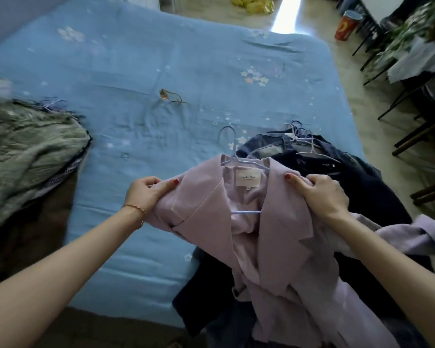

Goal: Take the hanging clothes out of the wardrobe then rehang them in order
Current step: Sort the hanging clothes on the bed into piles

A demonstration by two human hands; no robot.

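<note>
Gripping a lilac jacket (281,237), left hand (146,193) and right hand (324,194) hover over the blue bedsheet (136,71) beside pale flooring (317,21).

jacket (281,237): matt pink cloth | hanger (232,156): smooth blue plastic | sheet (136,71): matt blue cloth, creased

a home bedroom: blue floral bed (141,71) strewn with clothes (28,146).

The label (248,178) print is too small to be read. The hanger (239,162) shoulders are covered by the pink jacket (281,242), whose hem is cut off at the bottom edge. The green garment (23,151) is blurred and cropped at the left edge. The fingertips of both hands are hidden in fabric.
</note>
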